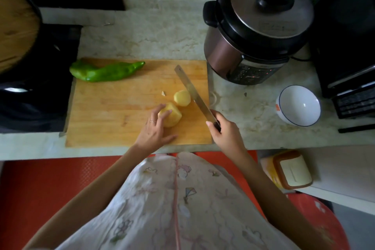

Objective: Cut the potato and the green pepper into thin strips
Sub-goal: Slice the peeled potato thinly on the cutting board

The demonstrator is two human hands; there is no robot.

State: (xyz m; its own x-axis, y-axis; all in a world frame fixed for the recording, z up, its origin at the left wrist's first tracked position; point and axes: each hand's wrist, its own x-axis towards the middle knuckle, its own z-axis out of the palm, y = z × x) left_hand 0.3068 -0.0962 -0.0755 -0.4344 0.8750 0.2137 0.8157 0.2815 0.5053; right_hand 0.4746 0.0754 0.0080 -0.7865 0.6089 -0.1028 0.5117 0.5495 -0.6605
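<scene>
**Layout.** A wooden board (113, 111) lies on the marble surface (142, 34), along its near edge. It sits between the black stove (40, 79) at the left edge and the cooker (255, 32) towards the far right.

**Pepper.** The pepper (105, 72) lies whole at the board's far left corner. Its length runs along the far edge and its thick end overhangs the left edge.

**Potato.** The potato is peeled and cut in two. Both pieces lie right of the board's centre, just beside each other.
- The near half (172, 116) lies under the left hand.
- The far half (182, 98) lies free, its right side against the knife blade.
- A small scrap (163, 93) lies just left of the far half.

**Left hand.** The left hand (154, 128) rests on the near half. The fingers are lightly bent and laid over its top and left side. The thumb stretches flat on the board nearer the body — it closes around nothing.

**Right hand.** The right hand (225, 132) is wrapped around the handle of the knife (194, 93), at the board's right edge. The blade runs diagonally away and to the left, over the board's right part. Whether its edge touches the wood cannot be told.

**Other items.** A white bowl (298, 105) stands upright on the surface right of the board, well apart from it. A black appliance (349, 50) fills the far right corner.
</scene>
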